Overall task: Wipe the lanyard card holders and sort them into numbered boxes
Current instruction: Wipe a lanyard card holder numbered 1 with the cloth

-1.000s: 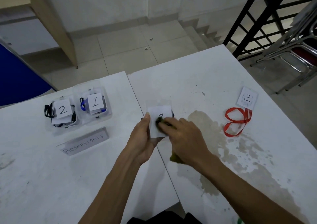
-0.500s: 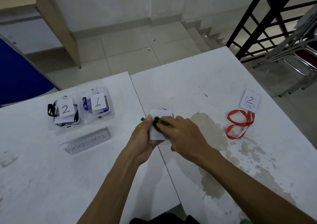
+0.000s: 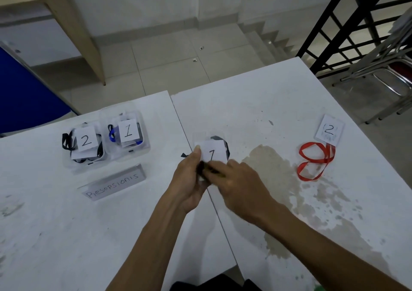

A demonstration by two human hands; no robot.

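Bench (image 3: 256, 103): two white tops butted together, seam running near to far through the middle; brownish stain on the right top, right of the hands.
Railing (image 3: 347, 27): black metal, far right, beyond the bench.
Left hand (image 3: 189, 179): at the seam, mid-bench; grip closed round the left edge of the card holder, thumb on the front face.
Right hand (image 3: 240, 183): just right of the left hand; fingers curled round a dark cloth (image 3: 207, 169), pressing it on the lower part of the card holder.
Box 1 (image 3: 128, 134): clear plastic, far left, paper label "1"; blue and black lanyards inside.
Box 2 (image 3: 84, 143): clear plastic, touching box 1 on its left, paper label "2"; black lanyards inside.
Name sign (image 3: 113, 182): grey strip, handwritten "Resepsionis", just near of the boxes.
Red lanyard (image 3: 314, 159): looped flat on the right top, well apart from the hands.
Card holder (image 3: 213, 153): clear, white insert marked "1", held over the seam; black lanyard behind it.
Second card holder (image 3: 328, 131): insert marked "2", at the far end of the red lanyard.
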